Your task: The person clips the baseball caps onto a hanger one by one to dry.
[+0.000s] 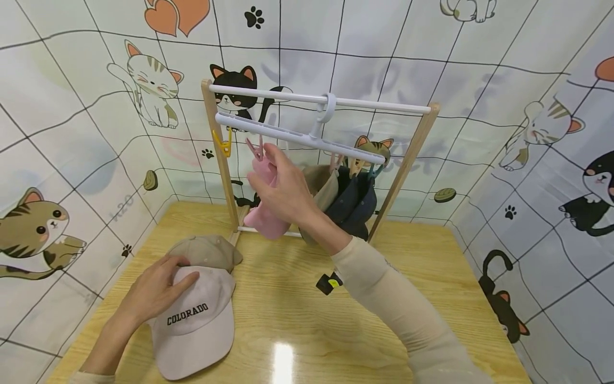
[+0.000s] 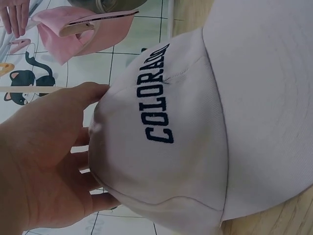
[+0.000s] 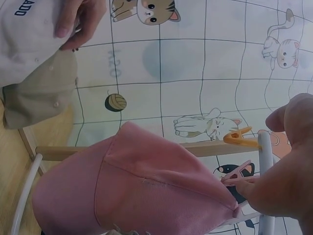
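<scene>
A white baseball cap (image 1: 206,341) lettered COLORADO lies at the table's left, overlapping a beige cap (image 1: 203,250). My left hand (image 1: 155,288) holds the white cap's crown, thumb on the front and fingers round the back. A pink cap (image 3: 146,191) hangs from a pink clothespin (image 1: 257,148) on the white hanger (image 1: 297,136). My right hand (image 1: 283,186) is up beside that clothespin and in front of the cap, fingers extended. In the left wrist view its fingers look apart from the clip.
A wooden rack (image 1: 214,144) with a white top bar (image 1: 384,105) carries the hanger. A beige cap (image 1: 316,184) and dark caps (image 1: 352,202) hang on its right half. A yellow clothespin (image 1: 223,144) dangles at the left end. A small black item (image 1: 326,284) lies on the table.
</scene>
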Demonstrator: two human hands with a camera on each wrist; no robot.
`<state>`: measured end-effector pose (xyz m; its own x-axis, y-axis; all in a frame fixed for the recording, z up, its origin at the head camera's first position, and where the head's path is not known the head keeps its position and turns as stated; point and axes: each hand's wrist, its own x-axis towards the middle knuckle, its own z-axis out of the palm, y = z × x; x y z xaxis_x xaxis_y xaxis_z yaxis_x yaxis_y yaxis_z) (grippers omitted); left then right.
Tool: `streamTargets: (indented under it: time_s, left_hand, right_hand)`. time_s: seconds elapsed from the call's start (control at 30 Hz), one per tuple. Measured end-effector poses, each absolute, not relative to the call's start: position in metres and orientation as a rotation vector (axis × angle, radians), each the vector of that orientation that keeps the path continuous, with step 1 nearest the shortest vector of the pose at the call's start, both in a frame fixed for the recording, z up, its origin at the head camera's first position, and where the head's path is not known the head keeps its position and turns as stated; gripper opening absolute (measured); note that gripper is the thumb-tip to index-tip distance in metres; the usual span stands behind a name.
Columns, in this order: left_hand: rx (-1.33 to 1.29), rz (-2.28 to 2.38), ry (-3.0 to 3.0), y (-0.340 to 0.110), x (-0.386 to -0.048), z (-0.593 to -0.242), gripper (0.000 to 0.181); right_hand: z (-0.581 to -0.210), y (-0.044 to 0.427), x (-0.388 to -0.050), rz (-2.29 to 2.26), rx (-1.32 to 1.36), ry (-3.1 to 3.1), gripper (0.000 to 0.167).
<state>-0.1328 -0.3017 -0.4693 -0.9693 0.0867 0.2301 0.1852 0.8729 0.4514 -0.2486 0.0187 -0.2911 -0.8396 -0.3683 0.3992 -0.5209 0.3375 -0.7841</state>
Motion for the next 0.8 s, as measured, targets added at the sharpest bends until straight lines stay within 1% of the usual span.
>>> streamTargets:
  time_s: [0.13,0.23,0.3,0.4,0.47,0.53,0.8]
  left_hand:
    - [-0.193,-0.748,-2.852,-0.308,-0.131,-0.467,0.039]
    - [-0.125,-0.746,-2.898,-0.315,-0.131,-0.463,0.046]
    - [-0.074,-0.749,-2.924,-0.32,-0.13,-0.461,0.047]
    - [-0.041,-0.791,-2.941,-0.325,-0.129,-0.459,0.041]
    - [-0.05,-0.842,-2.942,-0.326,-0.128,-0.458,0.033]
    - [-0.066,-0.912,-2.943,-0.326,-0.128,-0.455,0.029]
    - [-0.171,-1.274,-2.888,-0.32,-0.126,-0.444,0.025]
  right_hand:
    - [-0.291,0.017,-0.25,1.528,0.787,-2.453,0.076]
    - [-0.291,0.014,-0.252,1.518,0.758,-2.456,0.075]
    - [-0.29,0.012,-0.253,1.515,0.742,-2.454,0.074]
    - [-0.29,0.009,-0.256,1.522,0.722,-2.441,0.073]
    - [-0.289,0.007,-0.257,1.534,0.698,-2.439,0.071]
    - [-0.287,0.005,-0.259,1.559,0.664,-2.434,0.069]
    - [-0.282,-0.005,-0.268,1.758,0.565,-2.378,0.062]
